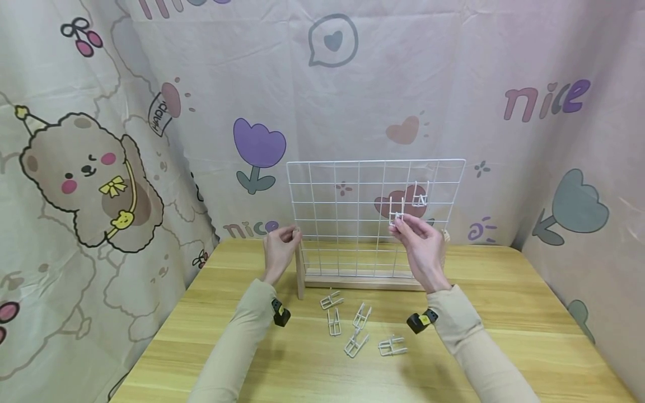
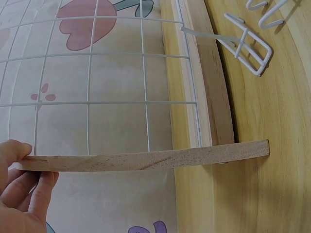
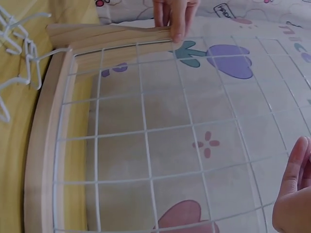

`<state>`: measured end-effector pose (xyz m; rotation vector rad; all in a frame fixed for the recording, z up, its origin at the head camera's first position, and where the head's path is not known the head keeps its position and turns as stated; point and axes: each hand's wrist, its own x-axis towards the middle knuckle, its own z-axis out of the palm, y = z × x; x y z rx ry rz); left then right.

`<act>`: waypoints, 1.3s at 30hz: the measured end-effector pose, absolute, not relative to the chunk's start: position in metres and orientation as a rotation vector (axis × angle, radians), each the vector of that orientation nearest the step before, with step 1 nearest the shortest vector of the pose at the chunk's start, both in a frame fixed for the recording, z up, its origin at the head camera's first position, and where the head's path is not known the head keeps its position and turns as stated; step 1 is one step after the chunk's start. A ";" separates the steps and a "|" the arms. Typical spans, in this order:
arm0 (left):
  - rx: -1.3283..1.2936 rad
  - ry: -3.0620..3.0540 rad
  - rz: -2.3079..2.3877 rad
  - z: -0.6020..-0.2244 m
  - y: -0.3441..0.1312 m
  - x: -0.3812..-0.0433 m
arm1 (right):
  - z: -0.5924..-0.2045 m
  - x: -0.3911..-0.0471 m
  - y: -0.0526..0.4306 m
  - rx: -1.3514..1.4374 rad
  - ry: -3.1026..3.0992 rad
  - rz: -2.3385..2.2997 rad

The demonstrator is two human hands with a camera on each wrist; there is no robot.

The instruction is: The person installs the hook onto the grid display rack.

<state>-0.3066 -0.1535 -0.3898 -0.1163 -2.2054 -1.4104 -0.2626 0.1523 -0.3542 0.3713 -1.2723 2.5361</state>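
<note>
A white wire grid panel stands upright in a wooden stand. My left hand pinches the top of the stand's left wooden post between thumb and fingers. With thumb and fingertips, my right hand holds a white wire hook up against the grid, right of its middle. The fingers cover the lower part of that hook. Another white hook hangs on the grid, above and to the right. In the right wrist view, the held hook is hidden.
Several loose white hooks lie on the wooden table in front of the stand, between my forearms. One of them lies close to the stand's base. Behind the table hangs a printed curtain.
</note>
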 end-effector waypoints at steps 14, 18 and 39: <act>-0.145 -2.198 -1.359 -0.391 -0.153 -0.308 | -0.339 -0.271 0.140 0.378 -1.149 2.553; -0.133 -2.195 -1.373 -0.391 -0.153 -0.308 | -0.339 -0.274 0.138 0.375 -1.125 2.534; -0.128 -2.199 -1.366 -0.391 -0.154 -0.308 | -0.331 -0.284 0.134 0.311 -0.972 2.608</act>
